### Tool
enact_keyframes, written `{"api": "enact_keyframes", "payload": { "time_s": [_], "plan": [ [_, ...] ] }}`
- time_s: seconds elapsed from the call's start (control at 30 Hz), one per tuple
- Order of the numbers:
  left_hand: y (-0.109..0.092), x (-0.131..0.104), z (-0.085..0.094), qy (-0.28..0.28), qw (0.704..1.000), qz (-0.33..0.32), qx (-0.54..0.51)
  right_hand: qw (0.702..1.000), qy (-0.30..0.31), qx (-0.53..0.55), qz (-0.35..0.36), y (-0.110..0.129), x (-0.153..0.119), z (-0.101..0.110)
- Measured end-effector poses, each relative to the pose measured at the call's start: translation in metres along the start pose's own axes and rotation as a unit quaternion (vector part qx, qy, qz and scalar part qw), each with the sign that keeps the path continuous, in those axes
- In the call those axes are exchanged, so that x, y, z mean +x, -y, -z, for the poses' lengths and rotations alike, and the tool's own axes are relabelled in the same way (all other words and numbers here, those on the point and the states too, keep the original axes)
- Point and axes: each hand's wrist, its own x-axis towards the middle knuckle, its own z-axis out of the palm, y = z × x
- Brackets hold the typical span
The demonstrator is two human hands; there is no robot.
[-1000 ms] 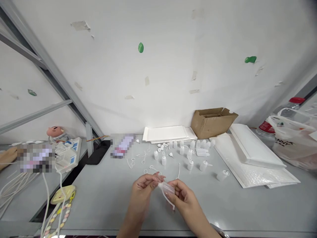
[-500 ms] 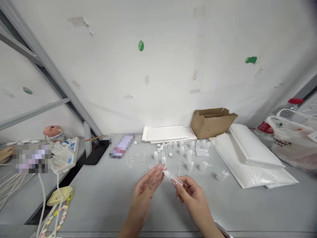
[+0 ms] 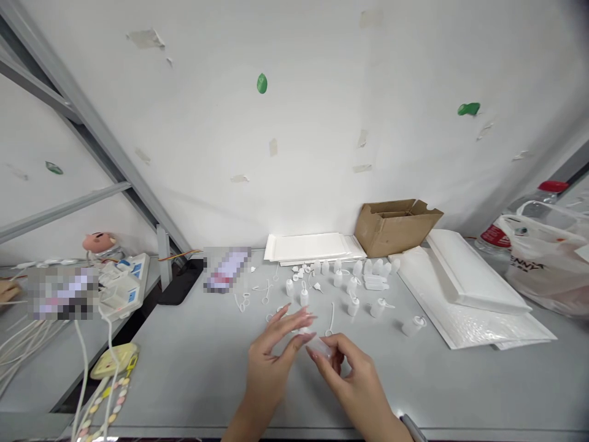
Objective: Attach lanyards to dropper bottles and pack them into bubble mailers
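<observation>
A small translucent squeeze bottle lies tilted between my hands, low over the grey table. My right hand is closed around its body, thumb against thumb side of the left. The thumb and fingers of my left hand close around the bottle's white nozzle cap, which they partly hide. Just beyond the fingers, a capped dropper bottle stands upright. A loose white ring strap rests on the table past the right hand.
Several small bottles, some with caps, stand or lie ahead. Loose ring straps are scattered at left. White padded mailers, a cardboard box and a plastic bag line the back and right. A phone lies behind.
My left hand's thumb and fingers have come together around the nozzle end of the bottle. The bottle and my right hand have shifted slightly nearer and lower.
</observation>
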Motion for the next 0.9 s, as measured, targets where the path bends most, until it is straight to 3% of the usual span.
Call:
{"api": "enact_keyframes", "payload": {
  "time_s": [0.2, 0.4, 0.53, 0.67, 0.8, 0.9],
  "plan": [
    [0.002, 0.005, 0.004, -0.080, 0.984, 0.116, -0.112, 0.996, 0.034, 0.052, -0.060, 0.001, -0.001, 0.002],
    [0.009, 0.008, 0.008, -0.098, 0.974, 0.108, -0.175, 0.991, 0.037, 0.090, -0.089, -0.001, -0.001, 0.001],
    [0.013, 0.007, 0.008, -0.082, 0.962, 0.105, -0.237, 0.992, 0.033, 0.081, -0.087, -0.004, -0.001, 0.000],
    [0.012, 0.006, 0.011, -0.070, 0.932, 0.136, -0.328, 0.993, 0.040, 0.066, -0.084, -0.003, -0.001, -0.002],
    [0.012, 0.009, 0.013, -0.106, 0.887, 0.209, -0.397, 0.993, 0.061, 0.052, -0.082, -0.001, -0.001, -0.002],
    [0.012, 0.010, 0.011, -0.123, 0.861, 0.250, -0.425, 0.996, 0.043, 0.048, -0.062, -0.001, -0.001, -0.002]
  ]
}}
